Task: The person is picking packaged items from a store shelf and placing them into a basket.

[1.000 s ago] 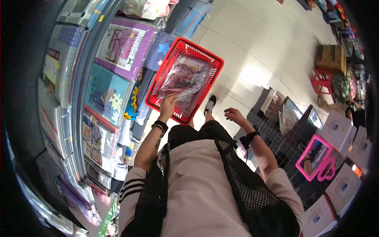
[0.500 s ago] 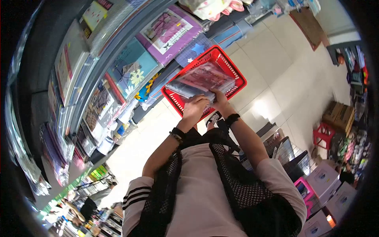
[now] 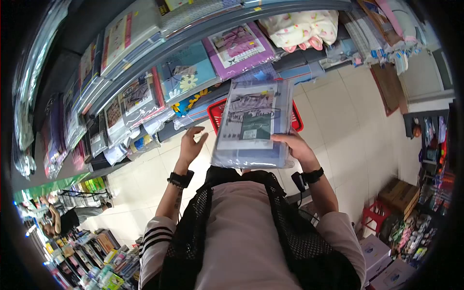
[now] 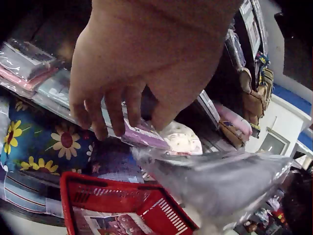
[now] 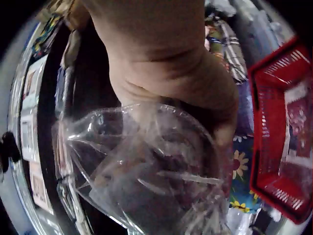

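Observation:
A clear plastic package with a grey-blue item and a printed card is held up over the red basket. The right hand grips its right edge, thumb on the front. To the left of the package the left hand is raised, fingers loosely bent and holding nothing. In the left wrist view the left hand hangs above the basket, where another printed package lies. Clear film covers part of the right hand in the right wrist view.
Shelves of packaged bedding, including a purple package and a teal one, run along the far and left side. A cream fabric bundle lies farther right. A red stool and a cardboard box stand at right.
The right hand came to the basket, and a package has been lifted out of it towards the body. The left hand touched the packages earlier and is now off them. The view has turned.

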Available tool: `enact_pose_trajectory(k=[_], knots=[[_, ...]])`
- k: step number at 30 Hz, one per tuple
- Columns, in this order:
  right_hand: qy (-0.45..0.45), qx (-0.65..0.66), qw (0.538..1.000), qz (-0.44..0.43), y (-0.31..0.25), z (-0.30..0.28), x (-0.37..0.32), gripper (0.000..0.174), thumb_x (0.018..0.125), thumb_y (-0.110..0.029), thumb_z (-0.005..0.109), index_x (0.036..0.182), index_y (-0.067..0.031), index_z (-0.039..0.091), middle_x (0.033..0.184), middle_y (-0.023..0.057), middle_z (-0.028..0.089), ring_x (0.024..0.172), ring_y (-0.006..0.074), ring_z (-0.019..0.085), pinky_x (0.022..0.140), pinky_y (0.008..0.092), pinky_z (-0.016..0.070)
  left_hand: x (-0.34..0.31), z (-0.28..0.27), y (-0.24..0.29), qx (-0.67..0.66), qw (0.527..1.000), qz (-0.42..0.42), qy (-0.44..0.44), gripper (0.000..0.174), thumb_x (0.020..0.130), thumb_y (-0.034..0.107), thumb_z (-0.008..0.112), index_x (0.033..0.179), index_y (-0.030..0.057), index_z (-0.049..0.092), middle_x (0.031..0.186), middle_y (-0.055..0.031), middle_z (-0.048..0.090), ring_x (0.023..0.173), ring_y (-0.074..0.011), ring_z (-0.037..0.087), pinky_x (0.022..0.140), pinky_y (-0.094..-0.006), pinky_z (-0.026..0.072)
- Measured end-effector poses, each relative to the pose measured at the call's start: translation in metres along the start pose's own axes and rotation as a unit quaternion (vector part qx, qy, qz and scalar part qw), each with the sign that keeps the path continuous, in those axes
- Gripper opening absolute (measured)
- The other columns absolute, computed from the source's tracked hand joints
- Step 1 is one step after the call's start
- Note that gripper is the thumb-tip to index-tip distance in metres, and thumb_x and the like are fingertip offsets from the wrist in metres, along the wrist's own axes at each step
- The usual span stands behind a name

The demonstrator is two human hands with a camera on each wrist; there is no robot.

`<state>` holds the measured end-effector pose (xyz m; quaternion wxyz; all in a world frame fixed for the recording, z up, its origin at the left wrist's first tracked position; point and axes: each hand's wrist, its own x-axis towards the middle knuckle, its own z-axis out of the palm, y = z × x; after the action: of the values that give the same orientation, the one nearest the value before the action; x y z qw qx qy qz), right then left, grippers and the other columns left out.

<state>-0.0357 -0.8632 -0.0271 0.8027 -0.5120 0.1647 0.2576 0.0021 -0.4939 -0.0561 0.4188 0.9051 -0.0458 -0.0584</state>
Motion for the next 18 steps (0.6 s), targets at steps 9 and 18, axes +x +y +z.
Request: enact_pose_trajectory(k=[9, 18], knots=[[-0.11, -0.76, 0.605, -0.211, -0.014, 0.069, 0.011, 0.033, 0.079, -0.018, 0.06, 0.111, -0.0102, 0.058, 0.084, 0.0229, 0.065, 0.079, 0.0406, 0.064, 0.07, 0.0524, 0.0494, -0.065, -0.015, 0.105, 0.162, 0.953, 0.231, 0.114, 0.06, 0.066, 0.009, 0.076, 0.121, 0.0077, 0.051, 0.13, -0.0161, 0.046, 0.121, -0.0351, 0.044, 0.101, -0.0454, 0.0368], [-0.279, -0.803, 0.419, -0.318, 0.024, 0.211, -0.008, 0.033, 0.081, -0.01, 0.053, 0.113, -0.0171, 0.062, 0.08, 0.0135, 0.066, 0.075, 0.0328, 0.066, 0.064, 0.0443, 0.0507, -0.155, -0.04, 0.032, 0.197, 0.979, 0.035, -0.024, 0.039, 0.075, 0.026, 0.069, 0.11, 0.0135, 0.059, 0.094, -0.0135, 0.066, 0.088, -0.0324, 0.064, 0.075, -0.0444, 0.05]])
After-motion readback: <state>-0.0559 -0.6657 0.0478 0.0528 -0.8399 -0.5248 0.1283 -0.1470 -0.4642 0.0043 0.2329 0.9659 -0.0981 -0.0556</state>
